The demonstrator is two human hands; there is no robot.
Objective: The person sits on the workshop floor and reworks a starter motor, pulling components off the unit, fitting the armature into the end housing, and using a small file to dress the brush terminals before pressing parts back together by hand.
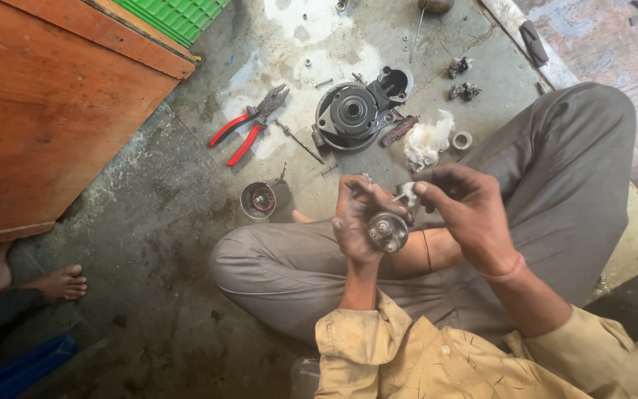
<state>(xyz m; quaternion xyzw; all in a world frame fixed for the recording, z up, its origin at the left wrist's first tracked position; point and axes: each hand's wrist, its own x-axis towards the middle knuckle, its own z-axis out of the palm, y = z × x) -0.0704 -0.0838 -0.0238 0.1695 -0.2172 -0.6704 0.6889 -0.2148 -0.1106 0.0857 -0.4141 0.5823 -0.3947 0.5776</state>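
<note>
Head view: stained concrete floor, person seated cross-legged.
Left hand [356, 222] closed around a small metal cylinder part [388, 231] above the lap; right hand [463, 210] pinches a pale scrap [406, 193] against it. Red-handled pliers [252, 124], round motor housing [356, 112], small cup-shaped part [258, 199] lie on the floor [156, 222]; wooden panel [46, 111] at left.

Left hand [356, 222] gripping small round part [388, 231]: dull grey metal, greasy. Right hand [467, 210] pinching white cloth scrap [406, 193], soft, matt. Pliers [254, 123] showing glossy red plastic grips, dark steel. Floor [156, 222] looking rough, stained concrete. Board [46, 103] showing smooth reddish wood. Trousers [563, 185] appearing matt grey cloth.
</note>
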